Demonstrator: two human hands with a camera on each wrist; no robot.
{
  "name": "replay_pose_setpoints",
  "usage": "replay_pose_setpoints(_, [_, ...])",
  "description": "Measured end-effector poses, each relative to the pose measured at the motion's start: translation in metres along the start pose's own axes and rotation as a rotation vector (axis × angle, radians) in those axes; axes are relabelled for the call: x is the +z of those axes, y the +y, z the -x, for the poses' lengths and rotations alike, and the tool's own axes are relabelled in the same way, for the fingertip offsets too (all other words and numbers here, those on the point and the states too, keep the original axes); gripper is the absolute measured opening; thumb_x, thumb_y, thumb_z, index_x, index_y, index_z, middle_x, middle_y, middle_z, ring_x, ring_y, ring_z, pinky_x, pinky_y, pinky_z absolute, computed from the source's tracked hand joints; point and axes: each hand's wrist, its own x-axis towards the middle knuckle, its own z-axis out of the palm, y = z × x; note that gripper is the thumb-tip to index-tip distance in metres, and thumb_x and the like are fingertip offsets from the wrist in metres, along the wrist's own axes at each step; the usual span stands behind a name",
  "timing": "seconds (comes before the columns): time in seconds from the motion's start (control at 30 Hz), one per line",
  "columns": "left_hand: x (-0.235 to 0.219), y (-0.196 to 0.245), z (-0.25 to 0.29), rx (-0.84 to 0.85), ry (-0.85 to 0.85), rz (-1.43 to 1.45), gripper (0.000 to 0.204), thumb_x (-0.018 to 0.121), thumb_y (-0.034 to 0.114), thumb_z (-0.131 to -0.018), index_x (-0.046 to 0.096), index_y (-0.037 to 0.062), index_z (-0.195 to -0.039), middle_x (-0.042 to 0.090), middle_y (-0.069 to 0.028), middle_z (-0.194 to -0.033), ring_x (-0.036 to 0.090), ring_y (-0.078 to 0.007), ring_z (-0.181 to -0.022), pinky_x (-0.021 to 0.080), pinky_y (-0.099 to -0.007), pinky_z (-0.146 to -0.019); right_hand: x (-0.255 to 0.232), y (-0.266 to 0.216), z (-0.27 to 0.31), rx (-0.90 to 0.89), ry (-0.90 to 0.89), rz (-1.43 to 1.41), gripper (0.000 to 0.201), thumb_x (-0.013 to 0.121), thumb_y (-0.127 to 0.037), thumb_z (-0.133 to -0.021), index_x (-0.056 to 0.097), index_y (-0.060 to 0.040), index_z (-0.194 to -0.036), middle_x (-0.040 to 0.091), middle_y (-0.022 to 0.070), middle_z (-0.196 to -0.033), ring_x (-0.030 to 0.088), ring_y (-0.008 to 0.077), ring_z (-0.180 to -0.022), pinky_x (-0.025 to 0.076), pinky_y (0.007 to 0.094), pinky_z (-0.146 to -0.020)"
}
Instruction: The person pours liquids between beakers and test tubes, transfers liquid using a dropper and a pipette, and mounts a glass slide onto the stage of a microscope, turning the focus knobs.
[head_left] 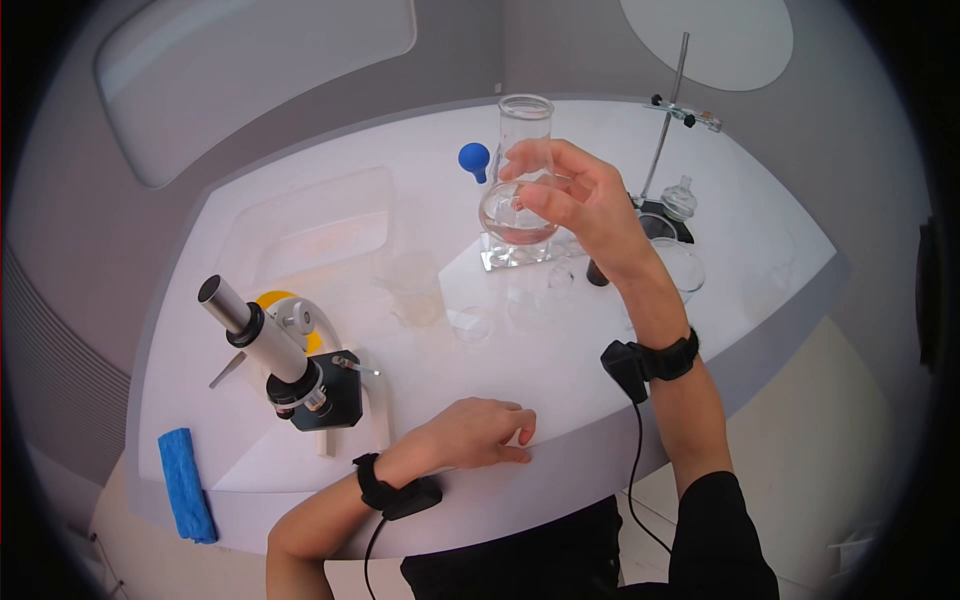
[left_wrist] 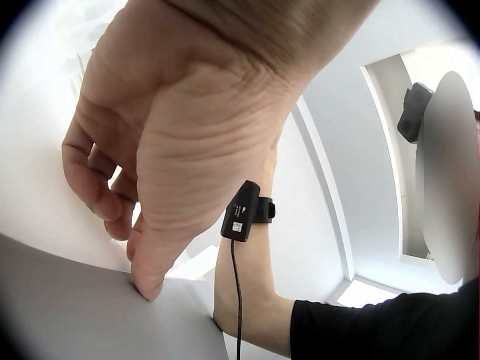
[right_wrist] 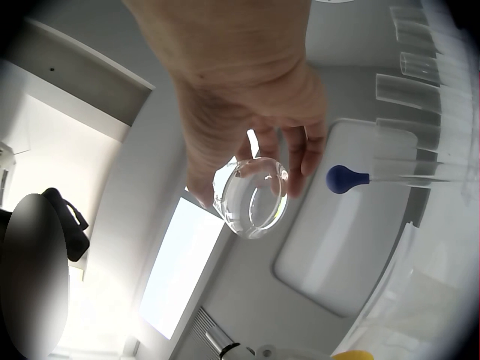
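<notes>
My right hand [head_left: 590,205] holds a clear glass conical flask [head_left: 526,118] above the far part of the table, thumb on the near side and fingers behind. The flask's mouth points up and away, and its round base shows toward me. From below, in the right wrist view, the flask's base [right_wrist: 255,202] appears between thumb and fingers. My left hand [head_left: 478,432] rests at the table's near edge with its fingers loosely bent and holding nothing. In the left wrist view, the left thumb [left_wrist: 154,281] touches the edge.
A microscope [head_left: 275,345] stands at the left, near a folded blue cloth [head_left: 186,485]. Farther back are a clear tray [head_left: 385,205], a beaker [head_left: 415,300], a blue rubber bulb [head_left: 474,158] and a clear rack [head_left: 500,260]. A clamp stand [head_left: 660,150] and small glass vessel [head_left: 679,200] stand right.
</notes>
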Motion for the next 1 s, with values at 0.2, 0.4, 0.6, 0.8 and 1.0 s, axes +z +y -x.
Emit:
replay_pose_setpoints(0.2, [-0.0010,0.0013,0.0005,-0.006,-0.004,0.002,0.027,0.069,0.031,-0.086,0.056,0.0074,-0.091,0.060,-0.0083,-0.079,0.060,-0.0285,-0.075,0.044,-0.0409,-0.065,-0.0033,-0.0018,-0.0001,-0.001,0.013,0.006,0.048,0.074,-0.027,-0.086,0.059,0.0005,-0.122,0.062,0.0106,-0.114,0.061,0.0104,-0.086,0.061,0.0287,-0.071])
replay_pose_setpoints(0.4, [0.0003,-0.0003,0.0001,-0.002,0.000,-0.009,0.028,0.069,0.032,-0.087,0.056,0.0077,-0.092,0.060,-0.0082,-0.079,0.060,-0.0285,-0.075,0.044,-0.0406,-0.066,-0.0037,-0.0006,0.0008,-0.011,0.036,0.017,0.050,0.074,-0.028,-0.086,0.058,0.0005,-0.124,0.063,0.0111,-0.112,0.062,0.0107,-0.086,0.060,0.0282,-0.072])
replay_pose_setpoints(0.6, [-0.0007,0.0002,0.0000,-0.009,-0.013,-0.021,0.028,0.068,0.032,-0.087,0.056,0.0081,-0.092,0.060,-0.0082,-0.079,0.061,-0.0284,-0.076,0.045,-0.0405,-0.066,-0.0040,-0.0003,0.0002,-0.017,0.044,0.016,0.051,0.074,-0.029,-0.086,0.058,0.0001,-0.125,0.063,0.0121,-0.113,0.062,0.0119,-0.086,0.059,0.0286,-0.072])
replay_pose_setpoints(0.8, [-0.0006,0.0002,0.0004,-0.011,-0.010,-0.020,0.028,0.069,0.032,-0.087,0.056,0.0081,-0.092,0.060,-0.0078,-0.079,0.061,-0.0279,-0.075,0.045,-0.0405,-0.066,-0.0040,-0.0002,-0.0004,0.010,0.050,0.004,0.052,0.075,-0.031,-0.085,0.059,-0.0013,-0.125,0.064,0.0113,-0.113,0.061,0.0114,-0.084,0.058,0.0278,-0.072])
replay_pose_setpoints(1.0, [-0.0004,-0.0008,0.0006,-0.004,-0.002,-0.022,0.027,0.069,0.032,-0.087,0.056,0.0078,-0.091,0.060,-0.0078,-0.078,0.061,-0.0278,-0.074,0.045,-0.0404,-0.066,-0.0056,0.0051,-0.0004,-0.018,0.072,0.074,0.052,0.075,-0.033,-0.085,0.060,-0.0022,-0.123,0.065,0.0087,-0.110,0.057,0.0074,-0.076,0.053,0.0231,-0.070])
